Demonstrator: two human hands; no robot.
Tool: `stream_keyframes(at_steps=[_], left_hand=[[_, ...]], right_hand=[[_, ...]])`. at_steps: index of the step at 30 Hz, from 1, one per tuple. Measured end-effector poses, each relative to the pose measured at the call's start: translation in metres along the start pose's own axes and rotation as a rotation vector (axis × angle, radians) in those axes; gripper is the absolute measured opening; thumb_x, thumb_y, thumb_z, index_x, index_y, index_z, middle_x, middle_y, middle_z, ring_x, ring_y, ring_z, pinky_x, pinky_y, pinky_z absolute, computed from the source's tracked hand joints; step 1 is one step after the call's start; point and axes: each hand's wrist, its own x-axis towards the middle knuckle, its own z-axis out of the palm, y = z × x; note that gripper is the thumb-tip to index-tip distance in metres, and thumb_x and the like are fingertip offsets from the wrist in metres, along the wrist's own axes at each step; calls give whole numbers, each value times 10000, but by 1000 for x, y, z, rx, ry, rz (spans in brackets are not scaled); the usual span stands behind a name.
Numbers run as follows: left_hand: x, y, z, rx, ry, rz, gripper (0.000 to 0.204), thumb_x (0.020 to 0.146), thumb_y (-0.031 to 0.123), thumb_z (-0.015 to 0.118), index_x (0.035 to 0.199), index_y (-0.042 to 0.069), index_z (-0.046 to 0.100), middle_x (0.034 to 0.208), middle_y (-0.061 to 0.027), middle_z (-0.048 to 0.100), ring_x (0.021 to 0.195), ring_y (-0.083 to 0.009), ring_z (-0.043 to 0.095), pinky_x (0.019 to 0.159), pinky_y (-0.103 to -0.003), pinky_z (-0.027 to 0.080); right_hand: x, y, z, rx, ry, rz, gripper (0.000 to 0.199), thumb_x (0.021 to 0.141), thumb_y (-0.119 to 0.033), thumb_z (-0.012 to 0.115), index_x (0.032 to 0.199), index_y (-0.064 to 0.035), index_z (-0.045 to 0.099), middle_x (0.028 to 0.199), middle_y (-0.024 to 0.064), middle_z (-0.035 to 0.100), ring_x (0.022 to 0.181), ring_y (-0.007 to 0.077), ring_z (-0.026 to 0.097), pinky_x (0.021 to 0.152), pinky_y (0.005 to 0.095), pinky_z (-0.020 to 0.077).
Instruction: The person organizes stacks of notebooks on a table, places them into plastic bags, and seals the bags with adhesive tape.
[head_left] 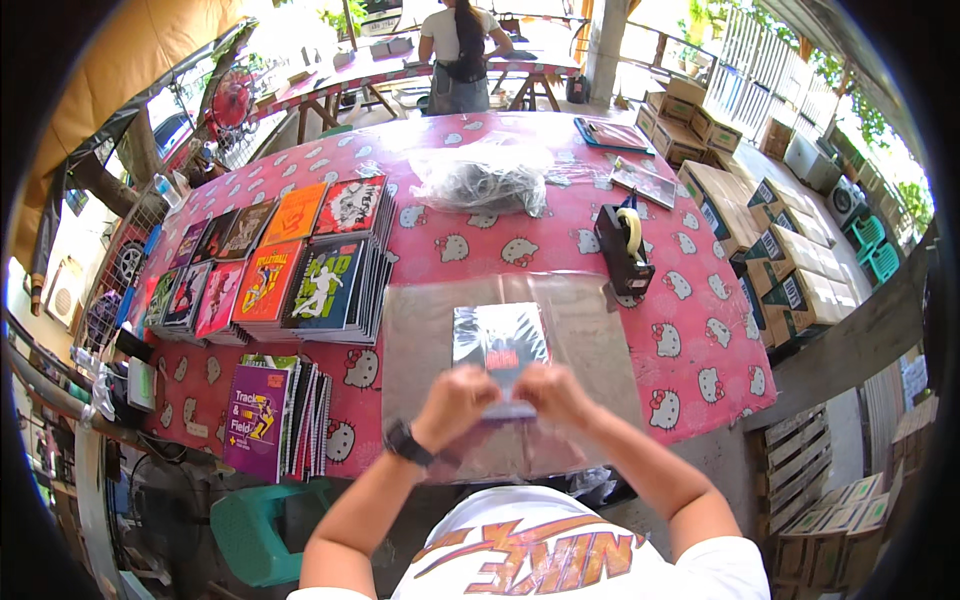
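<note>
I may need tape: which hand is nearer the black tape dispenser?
Right. The right hand is left of the tape dispenser and closer to the person's body; the left hand is farther left.

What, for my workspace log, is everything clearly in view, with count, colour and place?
Flat rectangular paper booklet: one, black-white-red, table's near middle
Flat rectangular sheet: one, brown, under booklet
Long patterned-cover table: one, pink, centre
Spiral-bound rectangular notebooks: many stacked, mixed colours, table's left
Crumpled plastic bag: one, clear, table's far middle
Chunky tape dispenser: one, black, table's right
Cardboard boxes: many, brown, floor right
Slatted wooden pallet: at least one, grey-brown, lower right
Plastic stool: one, green, lower left
Plastic seats: at least two, green, far right
Round fan: one, red, far left
Co-worker: one, pale top, beyond table
Wristwatch: one, black, left wrist
Left-hand fingers: one set, closed at booklet's near end
Right-hand fingers: one set, same place
</note>
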Motion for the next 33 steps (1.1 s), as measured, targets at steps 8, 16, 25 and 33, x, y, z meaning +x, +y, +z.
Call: stream_keyframes(at_steps=[8, 16, 25, 33], left_hand=[[-31, 22, 39, 155, 27, -607, 465, 579, 197, 791, 970, 44, 591, 862, -119, 630, 816, -265, 612, 702, -349, 487], [-49, 6, 59, -394, 308, -886, 834, 518, 207, 837, 1207, -49, 442, 1064, -188, 599, 982, -294, 587, 874, -358, 455], [-54, 0, 69, -337, 309, -935, 842, 511, 209, 839, 1215, -35, 446, 1087, -195, 587, 1018, -292, 573, 885, -364, 448], [-58, -2, 69, -352, 355, -932, 842, 511, 212, 838, 1218, -26, 449, 1099, -199, 576, 1037, -306, 557, 895, -384, 440]], right_hand=[[-20, 7, 28, 35, 19, 421, 252, 635, -224, 753, 741, -70, 583, 740, 103, 601, 721, 291, 599, 616, 383, 467], [14, 79, -21, 169, 105, 298, 96, 733, -138, 637, 767, -49, 642, 709, 141, 617, 691, 282, 600, 620, 375, 461], [19, 272, -178, -342, 364, 1133, 536, 803, -525, 545, 1026, -47, 640, 977, 135, 629, 1038, 319, 503, 959, 471, 287], [-34, 250, -137, 60, 776, 697, 190, 820, -252, 663, 790, -65, 676, 638, 9, 601, 456, 89, 479, 459, 217, 353]])
